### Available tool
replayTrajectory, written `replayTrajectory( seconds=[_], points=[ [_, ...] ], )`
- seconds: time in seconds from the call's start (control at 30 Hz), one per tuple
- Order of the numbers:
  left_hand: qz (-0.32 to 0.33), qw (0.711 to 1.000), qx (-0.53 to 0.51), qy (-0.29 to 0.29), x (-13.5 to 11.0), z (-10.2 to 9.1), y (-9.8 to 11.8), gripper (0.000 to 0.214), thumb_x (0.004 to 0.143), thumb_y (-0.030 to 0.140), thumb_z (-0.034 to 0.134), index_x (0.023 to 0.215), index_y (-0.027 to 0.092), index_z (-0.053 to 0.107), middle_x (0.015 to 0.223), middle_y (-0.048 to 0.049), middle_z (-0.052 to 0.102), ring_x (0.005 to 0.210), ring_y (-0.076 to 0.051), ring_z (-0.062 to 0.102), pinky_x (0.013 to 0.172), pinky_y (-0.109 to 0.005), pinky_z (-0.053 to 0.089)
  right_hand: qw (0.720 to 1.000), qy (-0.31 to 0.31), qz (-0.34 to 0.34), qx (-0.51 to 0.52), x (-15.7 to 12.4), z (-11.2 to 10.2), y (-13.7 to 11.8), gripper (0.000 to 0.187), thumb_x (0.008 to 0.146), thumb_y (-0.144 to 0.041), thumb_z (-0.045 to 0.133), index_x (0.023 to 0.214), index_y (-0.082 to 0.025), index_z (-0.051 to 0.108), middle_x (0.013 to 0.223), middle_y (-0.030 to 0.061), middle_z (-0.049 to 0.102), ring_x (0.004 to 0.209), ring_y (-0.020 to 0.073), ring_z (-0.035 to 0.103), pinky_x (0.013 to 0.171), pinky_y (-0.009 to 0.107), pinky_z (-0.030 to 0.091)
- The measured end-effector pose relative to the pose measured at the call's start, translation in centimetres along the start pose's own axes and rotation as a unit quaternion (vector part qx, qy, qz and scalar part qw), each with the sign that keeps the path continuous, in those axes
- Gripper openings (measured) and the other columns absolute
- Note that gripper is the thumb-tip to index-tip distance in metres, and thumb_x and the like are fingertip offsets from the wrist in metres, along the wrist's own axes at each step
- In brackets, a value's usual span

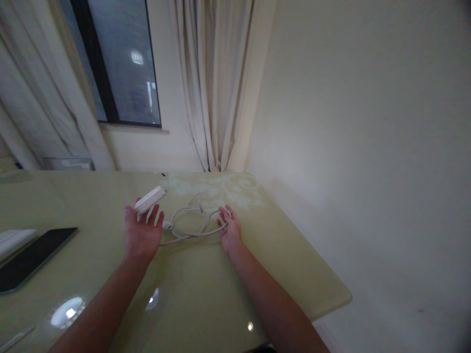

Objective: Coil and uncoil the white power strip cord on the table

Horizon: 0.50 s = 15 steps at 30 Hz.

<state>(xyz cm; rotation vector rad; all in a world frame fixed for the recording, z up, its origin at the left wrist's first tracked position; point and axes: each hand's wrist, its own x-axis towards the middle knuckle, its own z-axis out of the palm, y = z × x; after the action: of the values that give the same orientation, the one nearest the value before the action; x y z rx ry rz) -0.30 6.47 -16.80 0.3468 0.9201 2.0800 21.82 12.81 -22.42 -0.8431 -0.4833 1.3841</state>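
My left hand is raised palm up, with a white oblong block held between its thumb and fingers, tilted up to the right. The block looks like a power adapter or small power strip; its exact kind cannot be made out. Beside the fingertips hangs a small white plug-like end. A white cable runs in loose loops between the two hands. My right hand is closed around the right side of these loops, fingers curled.
The pale green glossy table has a rounded corner at the right, close to the wall. At the left lie a dark flat panel and a white object. A thin stick-like item lies at lower left. Curtains hang behind.
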Motion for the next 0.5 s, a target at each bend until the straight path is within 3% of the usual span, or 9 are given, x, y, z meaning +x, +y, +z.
replayTrajectory(
  seconds=[0.17, 0.33, 0.5],
  points=[
    [-0.119, 0.982, -0.103, 0.101, 1.3, -1.0, 1.0, 0.016, 0.102, 0.03, 0.048, 0.103, 0.026, 0.063, 0.107, -0.0045, 0.069, 0.085, -0.013, 0.068, 0.067, -0.022, 0.057, 0.999, 0.014, -0.028, -0.012, 0.5, -0.5, 0.3, 0.038, 0.071, -0.033, 0.079, 0.108, -0.027, 0.072, 0.111, 0.0055, 0.082, 0.105, 0.0206, 0.074, 0.074, 0.028, 0.06],
    [-0.145, 0.973, -0.126, 0.125, 1.9, -1.8, 0.5, 0.029, 0.106, 0.035, 0.036, 0.107, 0.023, 0.062, 0.101, -0.0066, 0.066, 0.075, -0.013, 0.066, 0.059, -0.022, 0.055, 0.996, 0.023, -0.053, -0.071, 1.2, -0.9, 0.4, 0.039, 0.069, -0.033, 0.078, 0.106, -0.024, 0.072, 0.103, 0.006, 0.082, 0.096, 0.0202, 0.074, 0.074, 0.028, 0.058],
    [-0.152, 0.974, -0.121, 0.119, 2.5, -2.5, 0.0, 0.035, 0.105, 0.038, 0.034, 0.106, 0.019, 0.063, 0.101, -0.01, 0.066, 0.076, -0.014, 0.066, 0.059, -0.022, 0.055, 0.978, 0.015, -0.081, -0.19, 1.6, -1.2, -0.6, 0.025, 0.071, -0.031, 0.072, 0.094, -0.022, 0.073, 0.087, 0.0044, 0.077, 0.085, 0.0216, 0.07, 0.073, 0.03, 0.053]
  ],
)
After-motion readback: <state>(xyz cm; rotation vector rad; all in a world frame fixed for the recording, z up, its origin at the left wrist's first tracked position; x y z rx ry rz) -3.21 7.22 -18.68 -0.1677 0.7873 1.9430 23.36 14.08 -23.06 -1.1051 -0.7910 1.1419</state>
